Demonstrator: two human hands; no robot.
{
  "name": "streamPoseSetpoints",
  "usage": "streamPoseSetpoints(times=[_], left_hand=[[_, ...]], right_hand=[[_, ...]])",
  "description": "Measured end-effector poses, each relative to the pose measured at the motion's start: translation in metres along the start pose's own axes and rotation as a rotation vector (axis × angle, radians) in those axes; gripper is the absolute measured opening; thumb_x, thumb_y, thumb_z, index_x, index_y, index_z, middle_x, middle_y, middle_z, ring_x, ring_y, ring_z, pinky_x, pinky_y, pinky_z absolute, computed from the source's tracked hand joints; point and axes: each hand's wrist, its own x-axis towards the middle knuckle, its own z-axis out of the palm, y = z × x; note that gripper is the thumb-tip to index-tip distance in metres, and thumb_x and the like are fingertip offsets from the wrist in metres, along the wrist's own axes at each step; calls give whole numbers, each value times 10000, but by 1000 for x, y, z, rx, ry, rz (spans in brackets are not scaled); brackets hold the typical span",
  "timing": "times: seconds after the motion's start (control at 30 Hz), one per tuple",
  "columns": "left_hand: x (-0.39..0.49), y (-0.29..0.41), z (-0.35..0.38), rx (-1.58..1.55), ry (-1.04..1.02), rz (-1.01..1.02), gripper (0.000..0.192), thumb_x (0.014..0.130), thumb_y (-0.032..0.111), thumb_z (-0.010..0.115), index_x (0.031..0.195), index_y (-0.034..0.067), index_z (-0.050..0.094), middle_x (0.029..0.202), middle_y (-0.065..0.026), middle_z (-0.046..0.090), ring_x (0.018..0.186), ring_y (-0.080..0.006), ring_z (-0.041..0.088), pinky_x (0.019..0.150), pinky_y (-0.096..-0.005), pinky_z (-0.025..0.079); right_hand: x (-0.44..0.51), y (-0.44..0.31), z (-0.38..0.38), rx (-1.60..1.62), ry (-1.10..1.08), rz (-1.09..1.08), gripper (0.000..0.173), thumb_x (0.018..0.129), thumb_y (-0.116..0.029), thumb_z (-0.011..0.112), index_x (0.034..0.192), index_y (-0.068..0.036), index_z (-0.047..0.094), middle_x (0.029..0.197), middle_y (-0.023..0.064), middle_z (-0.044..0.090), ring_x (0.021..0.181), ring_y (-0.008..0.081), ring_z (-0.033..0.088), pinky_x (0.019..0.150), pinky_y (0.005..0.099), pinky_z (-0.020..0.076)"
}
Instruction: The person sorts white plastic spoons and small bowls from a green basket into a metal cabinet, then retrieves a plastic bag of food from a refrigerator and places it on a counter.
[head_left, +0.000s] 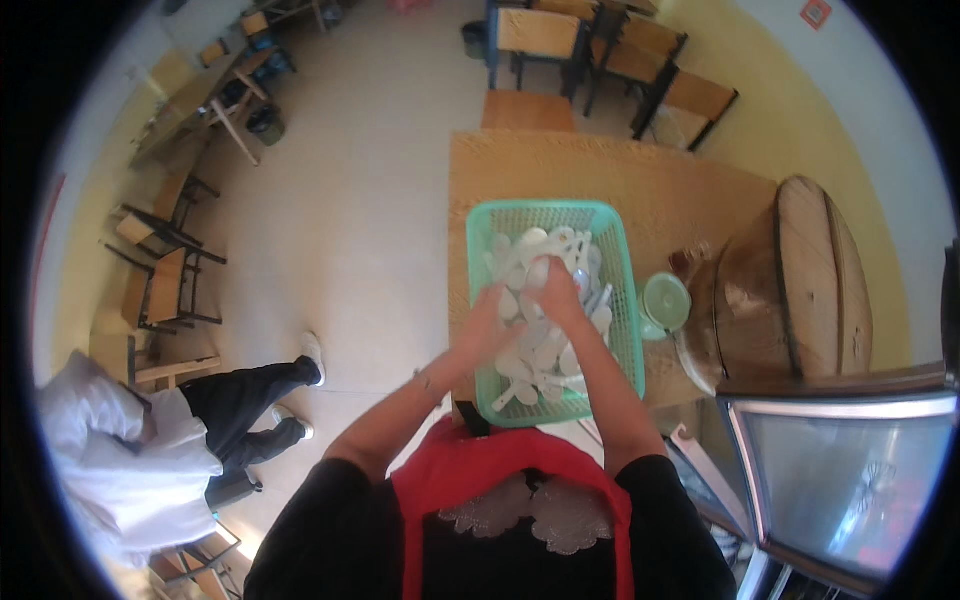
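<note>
A mint-green plastic basket (631, 337) with mesh walls stands on the wooden table in front of me. White soup spoons (517, 392) lie jumbled in it, pointing many ways, and some have coloured marks. My right hand (556, 294) is over the middle of the heap, its fingers closed around a white spoon (537, 271). Just to its left, my left hand (484, 330) is low over the spoons at the basket's left side. Motion blurs that hand, so whether it grips a spoon is unclear.
Right of the basket are a light-green plastic cup (666, 301) and a large wooden barrel (750, 292) on the table (525, 165). A glass-topped cabinet (847, 480) is at lower right. Chairs (536, 37) stand beyond the table. A person (142, 457) sits at left.
</note>
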Motion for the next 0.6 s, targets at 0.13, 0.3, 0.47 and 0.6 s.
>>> streamPoseSetpoints(times=[0.13, 0.3, 0.47, 0.6], left_hand=[[47, 3, 36, -305, -44, 94, 825, 722, 123, 741, 1397, 66, 271, 1210, -140, 495, 1022, -233, 551, 872, -333, 458], [41, -12, 50, -736, -429, -191, 793, 731, 55, 677, 1403, 69, 255, 1035, -58, 570, 903, -128, 552, 784, -258, 469], [21, -32, 54, -849, -254, -746, 579, 761, -9, 598, 1282, 77, 361, 943, -86, 605, 727, -135, 574, 635, -273, 485], [13, -23, 41, -1069, -131, -789, 444, 760, -29, 609, 1157, 84, 446, 872, -113, 615, 586, -143, 555, 522, -277, 468]], right_hand=[[0, -37, -49, 641, -116, 618, 463, 673, -232, 754, 1021, 12, 569, 887, 66, 611, 721, 136, 566, 640, 291, 474], [-27, -50, -56, 554, -171, 742, 433, 709, -265, 743, 977, 36, 588, 830, 67, 612, 663, 123, 583, 625, 251, 468], [-68, 15, -52, 195, -50, 583, 451, 741, -304, 728, 1041, 0, 585, 893, 88, 591, 739, 169, 568, 664, 301, 480], [-75, -13, -41, -309, -39, 352, 343, 741, -209, 692, 1006, -31, 566, 891, 130, 586, 716, 247, 588, 662, 349, 498]])
